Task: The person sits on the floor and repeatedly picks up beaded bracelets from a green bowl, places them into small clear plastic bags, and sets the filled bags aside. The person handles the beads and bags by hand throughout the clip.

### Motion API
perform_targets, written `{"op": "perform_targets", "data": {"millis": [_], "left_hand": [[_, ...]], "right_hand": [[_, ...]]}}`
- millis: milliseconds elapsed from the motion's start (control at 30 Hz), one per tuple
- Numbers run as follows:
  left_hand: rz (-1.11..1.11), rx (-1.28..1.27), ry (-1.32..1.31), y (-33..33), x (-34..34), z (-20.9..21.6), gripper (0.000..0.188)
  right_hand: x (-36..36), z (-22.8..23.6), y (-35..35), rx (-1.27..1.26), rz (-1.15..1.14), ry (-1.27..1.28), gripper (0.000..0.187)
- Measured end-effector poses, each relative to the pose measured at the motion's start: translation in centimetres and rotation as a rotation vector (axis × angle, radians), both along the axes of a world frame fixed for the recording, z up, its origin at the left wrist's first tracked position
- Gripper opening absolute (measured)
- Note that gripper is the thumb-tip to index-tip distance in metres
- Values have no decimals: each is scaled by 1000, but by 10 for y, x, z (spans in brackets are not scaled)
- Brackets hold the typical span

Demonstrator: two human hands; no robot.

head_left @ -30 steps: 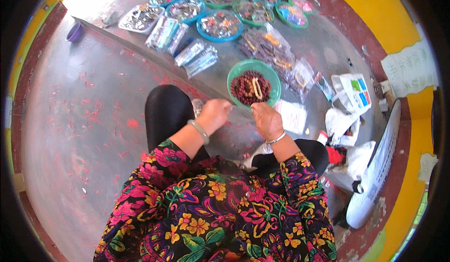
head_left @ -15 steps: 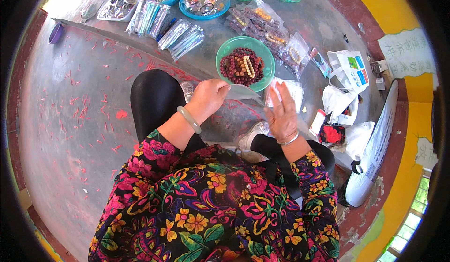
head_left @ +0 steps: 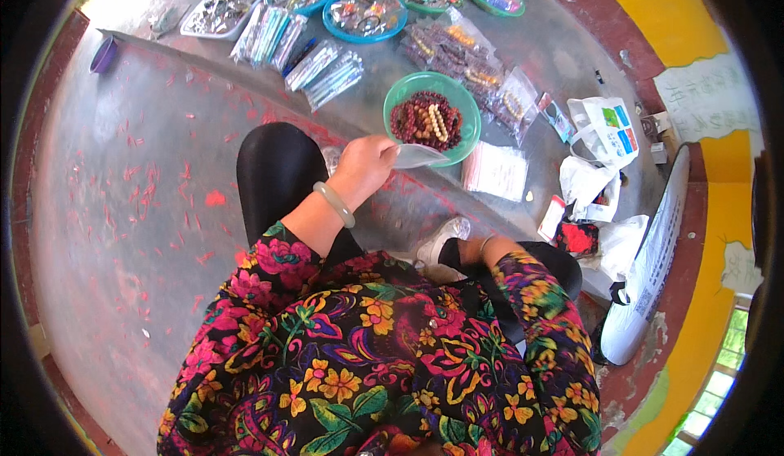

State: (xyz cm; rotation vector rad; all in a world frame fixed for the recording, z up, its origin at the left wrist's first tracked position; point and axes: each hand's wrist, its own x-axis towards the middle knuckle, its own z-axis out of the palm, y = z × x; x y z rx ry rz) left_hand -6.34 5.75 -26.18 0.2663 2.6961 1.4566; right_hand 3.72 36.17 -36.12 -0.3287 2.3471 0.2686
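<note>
My left hand (head_left: 367, 164), with a pale bangle at its wrist, pinches one end of a clear plastic bag (head_left: 418, 156). The bag's free end reaches across the near rim of a green bowl (head_left: 470, 105). Inside that bowl lie dark red bead strings (head_left: 410, 119) and a cream bead string (head_left: 438, 121). My right hand (head_left: 471, 250) is low by my right knee, close to a white shoe (head_left: 442, 239). Blur and shade hide its fingers. A stack of clear bags (head_left: 496, 172) lies just right of the bowl.
Bagged bead strings (head_left: 457, 52) lie beyond the bowl. Packs of pens (head_left: 335, 79) and blue basins (head_left: 365, 13) of small goods stand farther back. White carrier bags (head_left: 603, 129) and a red-and-black pouch (head_left: 577, 238) are at the right. A floor step (head_left: 204, 64) runs diagonally.
My right hand has left the clear bag's side and dropped down toward my right knee. The left hand keeps its pinch on the bag. The whole view has shifted slightly.
</note>
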Motion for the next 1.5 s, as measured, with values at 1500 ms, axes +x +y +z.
{"op": "perform_targets", "data": {"millis": [1500], "left_hand": [[114, -121, 118, -9, -67, -10, 16]], "right_hand": [[-187, 74, -68, -791, -428, 813, 21]]}}
